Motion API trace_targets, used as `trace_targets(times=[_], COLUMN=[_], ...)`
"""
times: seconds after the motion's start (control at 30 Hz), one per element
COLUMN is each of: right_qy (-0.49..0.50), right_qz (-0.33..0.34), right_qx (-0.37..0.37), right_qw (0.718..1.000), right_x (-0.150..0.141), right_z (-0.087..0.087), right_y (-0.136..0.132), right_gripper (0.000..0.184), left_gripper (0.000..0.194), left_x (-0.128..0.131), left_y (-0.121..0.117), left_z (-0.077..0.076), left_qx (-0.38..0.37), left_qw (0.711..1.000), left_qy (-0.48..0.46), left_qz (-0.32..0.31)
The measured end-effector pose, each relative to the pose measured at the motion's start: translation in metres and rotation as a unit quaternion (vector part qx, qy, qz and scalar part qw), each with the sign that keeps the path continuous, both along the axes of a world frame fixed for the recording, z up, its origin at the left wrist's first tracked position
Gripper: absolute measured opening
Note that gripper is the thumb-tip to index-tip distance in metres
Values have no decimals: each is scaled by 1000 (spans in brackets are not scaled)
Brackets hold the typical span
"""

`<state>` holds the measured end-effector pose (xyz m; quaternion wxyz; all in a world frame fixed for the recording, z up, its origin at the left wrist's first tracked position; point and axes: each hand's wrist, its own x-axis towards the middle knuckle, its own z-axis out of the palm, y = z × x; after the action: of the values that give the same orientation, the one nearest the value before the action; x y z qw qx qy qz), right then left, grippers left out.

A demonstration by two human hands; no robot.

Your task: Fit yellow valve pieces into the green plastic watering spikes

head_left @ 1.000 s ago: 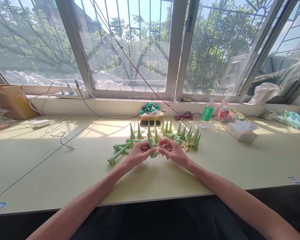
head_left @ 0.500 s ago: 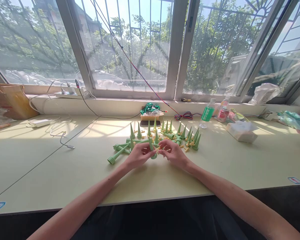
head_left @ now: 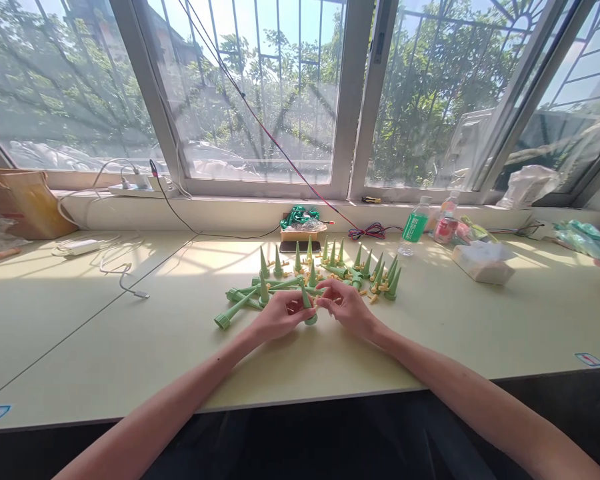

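Observation:
My left hand (head_left: 281, 315) is closed around a green plastic watering spike (head_left: 307, 301), its point up and its round base low over the table. Close to its right side, my right hand (head_left: 349, 308) pinches a small yellow valve (head_left: 317, 303) between thumb and fingertips. Whether the valve touches the spike I cannot tell. Behind both hands, several green spikes stand upright, among them one spike (head_left: 393, 285) at the right. More lie on their sides, such as a long spike (head_left: 234, 311) left of my left hand. Small yellow valves (head_left: 373, 299) are scattered between them.
Behind the spikes lie a dark phone (head_left: 300, 247) and a small box (head_left: 300, 235) with green stuff in it. A bottle (head_left: 415, 230), a can (head_left: 446, 230) and a tissue pack (head_left: 483, 262) stand at the right. A white cable (head_left: 125, 280) lies at the left.
The spike in my left hand has moved slightly right and toward me, and leans a little more to the left. My right hand stays almost in place with the valve.

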<state>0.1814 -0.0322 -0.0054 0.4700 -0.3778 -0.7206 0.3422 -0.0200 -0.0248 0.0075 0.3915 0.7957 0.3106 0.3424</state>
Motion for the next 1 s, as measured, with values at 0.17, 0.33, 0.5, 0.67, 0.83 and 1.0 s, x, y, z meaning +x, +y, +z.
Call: trace_targets(times=[0.17,0.33,0.5,0.67,0.83,1.0], right_qy=[-30,-57,-46,9,23,42], right_qz=[-17,-20,-4,38,48,59], right_qx=[23,16,-14,-48,-56,-58], right_qw=[999,998,999,998,997,996], right_x=[1,1,1,1,2,2], right_z=[-5,-6,-6,-7,-5,-3], right_y=[3,4,6,9,8,7], right_gripper=[19,15,20,27,31,32], left_gripper=[16,11,12,19,30,37], left_x=[2,2,3,1,1,3], left_y=[-2,-5,-4,3,4,-1], left_z=[-3,-3,-1,-3,3,12], left_qx=[120,192,182,109,-3,-60], left_qw=[990,976,979,992,1000,998], left_qy=[69,105,94,60,8,-12], left_qz=[12,-13,-6,28,24,25])
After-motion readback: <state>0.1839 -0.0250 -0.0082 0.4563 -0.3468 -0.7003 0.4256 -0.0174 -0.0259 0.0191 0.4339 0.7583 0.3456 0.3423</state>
